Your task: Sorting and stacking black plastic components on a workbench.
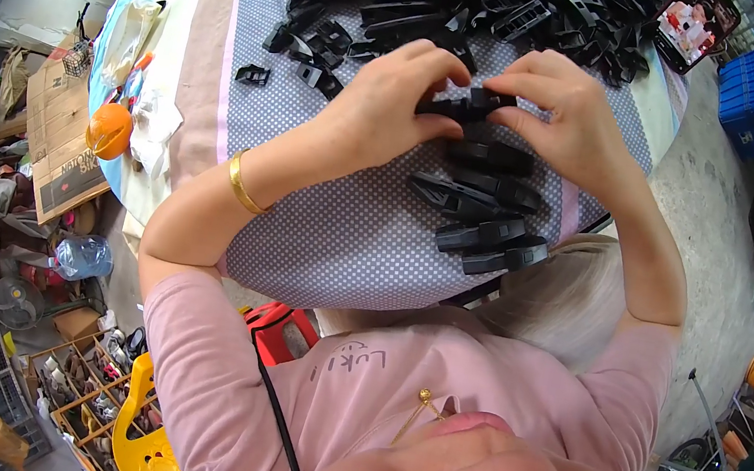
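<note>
Head view: your left hand and right hand pinch a black plastic piece over the dotted cloth, apparently mid-manipulation; next move likely calls for a steady two-sided hold.

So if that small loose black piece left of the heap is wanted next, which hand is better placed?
Probably the left hand: the small loose piece lies on its side, with the right hand farther across. Both hold a black part, so the left must likely let go first.
</note>
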`<move>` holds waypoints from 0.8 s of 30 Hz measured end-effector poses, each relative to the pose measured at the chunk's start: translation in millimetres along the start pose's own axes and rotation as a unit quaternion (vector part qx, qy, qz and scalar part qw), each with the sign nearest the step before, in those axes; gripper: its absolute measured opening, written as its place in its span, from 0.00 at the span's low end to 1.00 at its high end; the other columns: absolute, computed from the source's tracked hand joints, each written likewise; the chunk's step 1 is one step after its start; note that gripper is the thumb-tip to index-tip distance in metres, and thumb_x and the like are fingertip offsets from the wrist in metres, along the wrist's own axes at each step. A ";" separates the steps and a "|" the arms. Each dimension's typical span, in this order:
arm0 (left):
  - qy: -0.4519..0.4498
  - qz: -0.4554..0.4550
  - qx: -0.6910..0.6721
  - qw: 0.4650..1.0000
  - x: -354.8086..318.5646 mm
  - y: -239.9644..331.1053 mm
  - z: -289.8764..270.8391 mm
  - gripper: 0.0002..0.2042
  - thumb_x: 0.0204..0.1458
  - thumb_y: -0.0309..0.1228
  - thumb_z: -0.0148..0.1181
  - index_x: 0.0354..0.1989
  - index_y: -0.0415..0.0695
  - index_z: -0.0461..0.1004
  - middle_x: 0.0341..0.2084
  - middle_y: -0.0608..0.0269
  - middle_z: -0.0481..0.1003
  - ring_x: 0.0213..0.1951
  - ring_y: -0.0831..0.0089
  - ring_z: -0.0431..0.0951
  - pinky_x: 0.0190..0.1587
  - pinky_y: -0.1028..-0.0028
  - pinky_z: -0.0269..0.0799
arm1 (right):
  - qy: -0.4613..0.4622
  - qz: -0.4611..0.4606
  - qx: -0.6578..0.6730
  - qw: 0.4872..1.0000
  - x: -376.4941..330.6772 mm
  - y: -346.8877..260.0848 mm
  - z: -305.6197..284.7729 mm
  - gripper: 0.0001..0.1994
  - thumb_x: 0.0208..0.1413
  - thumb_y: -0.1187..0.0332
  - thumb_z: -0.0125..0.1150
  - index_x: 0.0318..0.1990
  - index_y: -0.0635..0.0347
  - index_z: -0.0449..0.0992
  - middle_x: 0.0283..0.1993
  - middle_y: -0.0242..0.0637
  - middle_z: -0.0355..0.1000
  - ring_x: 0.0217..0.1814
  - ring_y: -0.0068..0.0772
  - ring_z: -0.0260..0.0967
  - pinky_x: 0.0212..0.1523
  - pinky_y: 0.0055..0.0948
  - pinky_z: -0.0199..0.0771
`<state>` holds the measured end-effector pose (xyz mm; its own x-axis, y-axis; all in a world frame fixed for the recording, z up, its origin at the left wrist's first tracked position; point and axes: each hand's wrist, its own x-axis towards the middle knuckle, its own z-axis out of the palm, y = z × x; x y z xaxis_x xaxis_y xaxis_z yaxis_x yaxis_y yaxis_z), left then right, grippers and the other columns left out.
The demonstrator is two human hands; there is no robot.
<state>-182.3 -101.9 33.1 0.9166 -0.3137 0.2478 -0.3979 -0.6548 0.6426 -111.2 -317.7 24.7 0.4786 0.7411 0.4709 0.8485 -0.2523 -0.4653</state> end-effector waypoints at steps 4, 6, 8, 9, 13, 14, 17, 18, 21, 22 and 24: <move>-0.043 -0.067 0.052 0.995 -5.0 -4.4 -11.4 0.13 0.43 0.29 0.70 0.36 0.37 0.77 0.30 0.58 0.74 0.30 0.71 0.78 0.34 0.76 0.74 | -0.019 -0.006 -0.046 0.999 2.6 -0.9 -2.8 0.12 0.43 0.72 0.69 0.38 0.62 0.80 0.34 0.36 0.72 0.38 0.35 0.70 0.36 0.29 0.70; -0.037 -0.078 0.043 0.995 -4.7 -2.7 -12.9 0.12 0.42 0.29 0.69 0.33 0.36 0.78 0.28 0.57 0.75 0.29 0.67 0.78 0.34 0.73 0.74 | -0.040 -0.007 -0.063 0.997 5.2 -1.8 -8.4 0.13 0.42 0.72 0.69 0.38 0.63 0.80 0.33 0.36 0.72 0.38 0.35 0.69 0.36 0.29 0.70; -0.033 -0.085 0.033 0.995 -4.6 -3.5 -12.5 0.11 0.42 0.30 0.69 0.30 0.35 0.78 0.26 0.56 0.75 0.29 0.63 0.78 0.33 0.71 0.74 | -0.063 -0.006 -0.063 0.996 5.4 -1.5 -11.9 0.13 0.41 0.72 0.69 0.37 0.63 0.80 0.32 0.37 0.71 0.37 0.36 0.69 0.35 0.29 0.70; -0.023 -0.071 0.023 0.997 -4.3 -5.3 -11.7 0.11 0.41 0.30 0.69 0.29 0.35 0.78 0.26 0.56 0.75 0.28 0.63 0.78 0.32 0.71 0.74 | -0.062 -0.005 -0.063 0.996 5.3 -0.2 -11.4 0.13 0.41 0.72 0.69 0.37 0.63 0.80 0.32 0.37 0.71 0.37 0.36 0.69 0.35 0.29 0.70; -0.007 -0.036 -0.004 0.999 -2.4 -4.1 -3.6 0.10 0.40 0.29 0.70 0.29 0.36 0.79 0.25 0.56 0.75 0.26 0.62 0.77 0.30 0.70 0.73 | -0.044 -0.045 0.001 0.998 9.9 6.8 3.4 0.13 0.40 0.74 0.70 0.36 0.65 0.79 0.31 0.37 0.70 0.33 0.35 0.68 0.33 0.29 0.68; -0.007 -0.034 -0.004 0.999 -2.7 -5.6 -2.4 0.10 0.40 0.29 0.70 0.29 0.36 0.79 0.25 0.56 0.75 0.26 0.62 0.77 0.30 0.70 0.73 | -0.035 -0.068 0.028 0.997 11.4 7.8 8.0 0.12 0.39 0.75 0.70 0.35 0.66 0.79 0.30 0.37 0.70 0.32 0.35 0.68 0.31 0.28 0.68; 0.003 -0.014 0.008 1.000 -2.4 -8.0 -2.9 0.10 0.39 0.28 0.70 0.29 0.36 0.79 0.24 0.56 0.74 0.27 0.62 0.77 0.30 0.71 0.72 | 0.005 -0.035 0.080 0.996 5.9 5.4 15.3 0.11 0.39 0.75 0.70 0.34 0.66 0.78 0.29 0.37 0.69 0.31 0.34 0.68 0.30 0.28 0.66; -0.029 -0.005 0.012 0.999 0.4 -7.4 -7.3 0.10 0.39 0.29 0.70 0.29 0.37 0.79 0.25 0.57 0.74 0.27 0.63 0.77 0.30 0.71 0.72 | 0.005 -0.036 0.080 0.996 6.0 1.9 11.1 0.11 0.39 0.75 0.70 0.34 0.66 0.78 0.29 0.37 0.69 0.31 0.34 0.68 0.30 0.28 0.66; -0.098 -0.005 0.006 0.995 8.8 -4.0 -27.7 0.09 0.42 0.30 0.69 0.29 0.37 0.80 0.26 0.58 0.75 0.27 0.64 0.76 0.30 0.71 0.71 | -0.141 0.021 0.115 0.983 11.9 -4.0 -8.0 0.10 0.42 0.73 0.69 0.34 0.66 0.78 0.28 0.36 0.70 0.32 0.32 0.68 0.31 0.27 0.66; -0.137 -0.013 -0.003 0.991 10.4 -6.2 -33.3 0.09 0.43 0.30 0.68 0.30 0.37 0.80 0.27 0.58 0.76 0.27 0.64 0.76 0.31 0.71 0.71 | -0.182 0.037 0.114 0.976 12.8 -1.9 -11.1 0.10 0.44 0.72 0.68 0.36 0.65 0.78 0.28 0.36 0.70 0.32 0.32 0.68 0.32 0.27 0.66; 0.058 0.025 0.098 0.993 15.3 -29.7 -36.2 0.09 0.47 0.32 0.65 0.31 0.38 0.80 0.31 0.58 0.77 0.31 0.65 0.76 0.33 0.71 0.71 | -0.221 0.054 0.112 0.967 13.9 0.1 -8.7 0.10 0.47 0.70 0.66 0.37 0.64 0.78 0.29 0.36 0.71 0.33 0.33 0.69 0.32 0.27 0.67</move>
<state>-155.1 -62.4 44.0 0.8894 -0.2757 0.3647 -0.4326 -0.7656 0.4762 -102.5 -312.8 37.7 0.3758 0.9243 0.0671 0.7058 -0.2385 -0.6671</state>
